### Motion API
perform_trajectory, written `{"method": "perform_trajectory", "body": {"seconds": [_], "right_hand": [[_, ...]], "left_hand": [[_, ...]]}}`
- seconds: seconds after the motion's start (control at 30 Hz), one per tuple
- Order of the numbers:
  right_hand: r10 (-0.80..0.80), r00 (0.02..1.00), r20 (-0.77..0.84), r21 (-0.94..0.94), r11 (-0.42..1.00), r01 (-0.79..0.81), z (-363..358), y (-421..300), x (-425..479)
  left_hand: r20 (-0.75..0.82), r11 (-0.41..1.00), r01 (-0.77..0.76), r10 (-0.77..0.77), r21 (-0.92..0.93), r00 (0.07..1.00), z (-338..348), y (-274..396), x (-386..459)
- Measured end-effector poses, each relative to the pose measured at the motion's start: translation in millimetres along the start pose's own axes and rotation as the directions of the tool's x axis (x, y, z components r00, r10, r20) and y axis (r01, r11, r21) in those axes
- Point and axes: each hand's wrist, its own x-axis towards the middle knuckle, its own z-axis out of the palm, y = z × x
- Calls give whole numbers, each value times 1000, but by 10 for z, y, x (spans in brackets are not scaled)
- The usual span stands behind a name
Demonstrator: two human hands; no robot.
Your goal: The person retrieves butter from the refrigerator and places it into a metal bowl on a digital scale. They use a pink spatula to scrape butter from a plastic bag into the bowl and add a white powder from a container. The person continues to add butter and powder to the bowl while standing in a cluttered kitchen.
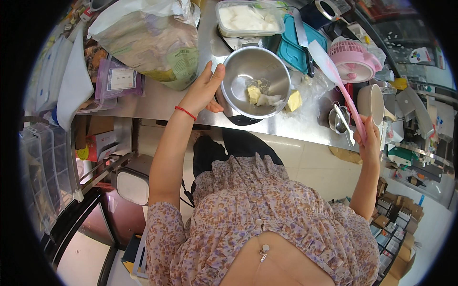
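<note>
My left hand [205,87] is beside the left rim of a stainless steel mixing bowl [236,71], fingers apart and holding nothing. Whether it touches the rim I cannot tell. Inside the bowl lie a lump of butter [254,94] and a soft white mass [269,100]. The bowl stands on a digital scale [247,120], mostly hidden beneath it. Gripped by its pink handle in my right hand [368,137] is a spatula [343,89], its pale blade pointing up and left. A block of butter [294,100] sits on plastic wrap [315,89] right of the bowl.
Behind the bowl, a plastic tub [250,19] of white contents rests on another scale [247,43]. A knife [302,39] lies across a teal-lidded container [290,53]. A large bag [154,43] stands left; a pink fan [352,60] and beige pot [370,103] stand right.
</note>
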Motion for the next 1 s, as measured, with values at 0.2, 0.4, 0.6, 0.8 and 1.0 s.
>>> {"method": "perform_trajectory", "body": {"seconds": [0.2, 0.4, 0.6, 0.8, 1.0], "right_hand": [[35, 997, 64, 79, 996, -40, 122, 202, 445], [118, 979, 169, 347, 922, -171, 713, 403, 1293], [-26, 976, 216, 398, 915, -64, 1353, 481, 2112], [-184, 983, -18, 277, 943, 182, 1793, 442, 2242], [-255, 960, 119, 334, 921, 203, 1581, 333, 2141]], "left_hand": [[-62, 997, 36, -40, -70, 997, 32, -60, -142], [-198, 975, 168, -194, -143, 961, 11, -464, -731], [38, 945, 328, -327, -14, 944, 667, -865, -905], [222, 940, -84, 9, 330, 975, 1376, -755, -558], [172, 932, -63, 1, 356, 985, 1452, -844, -544]]}}
